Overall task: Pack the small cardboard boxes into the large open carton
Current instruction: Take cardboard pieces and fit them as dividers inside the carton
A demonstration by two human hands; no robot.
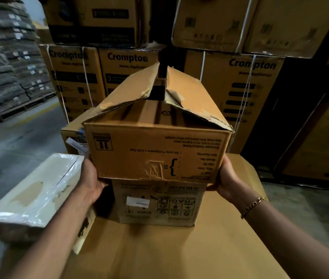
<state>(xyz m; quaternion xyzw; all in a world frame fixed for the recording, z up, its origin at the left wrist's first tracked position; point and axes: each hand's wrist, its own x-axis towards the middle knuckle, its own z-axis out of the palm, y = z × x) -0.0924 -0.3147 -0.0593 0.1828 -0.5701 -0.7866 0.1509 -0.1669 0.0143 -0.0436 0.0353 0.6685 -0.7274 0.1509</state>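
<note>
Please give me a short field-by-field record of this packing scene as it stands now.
setting: warehouse aisle with stacked Crompton cartons behind
held item: open-flapped carton, print upside down
left hand: grips the carton's lower left corner
right hand: grips its lower right corner
beneath it: smaller fragile-marked box
base: large flat cardboard surface
left side: white plastic-wrapped package
wrist: gold chain bracelet on the right
</note>
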